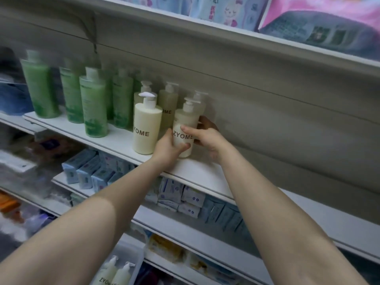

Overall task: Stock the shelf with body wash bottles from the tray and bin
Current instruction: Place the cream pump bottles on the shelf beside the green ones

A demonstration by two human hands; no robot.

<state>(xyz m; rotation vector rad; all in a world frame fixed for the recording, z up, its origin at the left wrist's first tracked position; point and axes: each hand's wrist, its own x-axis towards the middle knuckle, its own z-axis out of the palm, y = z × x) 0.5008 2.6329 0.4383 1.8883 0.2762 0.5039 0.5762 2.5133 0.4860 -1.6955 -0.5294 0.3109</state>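
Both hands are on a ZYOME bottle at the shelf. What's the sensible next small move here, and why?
Probably let go and reach down for another. The cream bottle, held by the left hand and right hand, appears upright on the shelf beside its neighbour, label forward. More bottles wait in the bin below.

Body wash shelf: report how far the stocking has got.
Done: several cream bottles already stand on the shelf, right of the green bottles. In hand: the left hand and right hand both grip another pump bottle there. Left: at least two bottles wait in the bin below.
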